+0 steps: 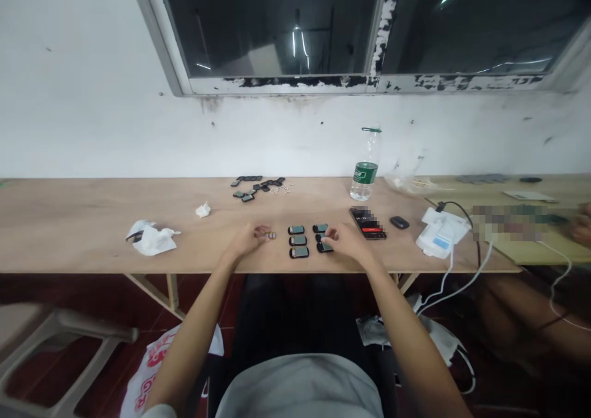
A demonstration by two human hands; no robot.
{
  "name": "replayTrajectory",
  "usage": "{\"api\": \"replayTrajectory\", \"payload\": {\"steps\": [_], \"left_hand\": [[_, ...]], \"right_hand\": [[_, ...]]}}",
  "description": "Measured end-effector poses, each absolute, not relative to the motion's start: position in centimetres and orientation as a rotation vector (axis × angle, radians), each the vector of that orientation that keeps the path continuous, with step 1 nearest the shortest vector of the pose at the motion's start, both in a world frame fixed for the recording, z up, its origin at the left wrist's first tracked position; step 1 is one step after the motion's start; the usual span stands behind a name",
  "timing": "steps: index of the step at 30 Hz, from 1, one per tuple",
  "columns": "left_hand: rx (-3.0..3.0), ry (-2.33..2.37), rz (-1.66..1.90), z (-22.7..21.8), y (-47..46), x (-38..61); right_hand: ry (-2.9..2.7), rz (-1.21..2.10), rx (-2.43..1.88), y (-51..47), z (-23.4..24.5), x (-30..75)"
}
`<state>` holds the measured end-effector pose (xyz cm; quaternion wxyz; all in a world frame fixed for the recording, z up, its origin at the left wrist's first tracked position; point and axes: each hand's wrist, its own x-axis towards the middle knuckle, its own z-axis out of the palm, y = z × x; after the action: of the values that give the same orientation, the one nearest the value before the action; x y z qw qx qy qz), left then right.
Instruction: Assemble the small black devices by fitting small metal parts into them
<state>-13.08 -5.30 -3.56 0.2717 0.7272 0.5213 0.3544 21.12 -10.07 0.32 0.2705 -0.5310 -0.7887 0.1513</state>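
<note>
My left hand (pixel 250 239) rests low over the table with its fingers curled around a few small metallic pieces (pixel 272 236) at the fingertips. Just right of them, small black oval devices with grey-green rectangular faces lie in two columns. The left column has a top device (pixel 296 229), a middle device (pixel 298 241) and a bottom device (pixel 299 252). My right hand (pixel 340 239) reaches over the right column, its fingertips closed at the middle device (pixel 319 237) there. Part of that column is hidden under the hand.
Behind lie several more dark device parts (pixel 258 187) and tiny white bits. A water bottle (pixel 364 172), a phone (pixel 368 223), a black oval case (pixel 399 222) and a white box with cables (pixel 438 233) stand rightward. Crumpled tissue (pixel 154 239) lies left. Another person's hand shows at far right.
</note>
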Motion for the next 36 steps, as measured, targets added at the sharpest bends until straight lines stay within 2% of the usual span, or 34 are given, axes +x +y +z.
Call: {"api": "replayTrajectory", "payload": {"steps": [7,25,36], "left_hand": [[2.023,1.492,0.93,-3.0,-5.7,-13.5],[2.031,1.491,0.87,-2.1,-6.1,-13.2],[2.033,1.51,0.87,-1.4,-6.7,-12.9]], "right_hand": [[-2.37,0.506,-1.061,-11.5,0.5,17.7],[-2.445,0.389,-1.141,-11.9,-0.7,16.1],[-2.455,0.465,-1.133,-12.1,-0.4,16.3]]}}
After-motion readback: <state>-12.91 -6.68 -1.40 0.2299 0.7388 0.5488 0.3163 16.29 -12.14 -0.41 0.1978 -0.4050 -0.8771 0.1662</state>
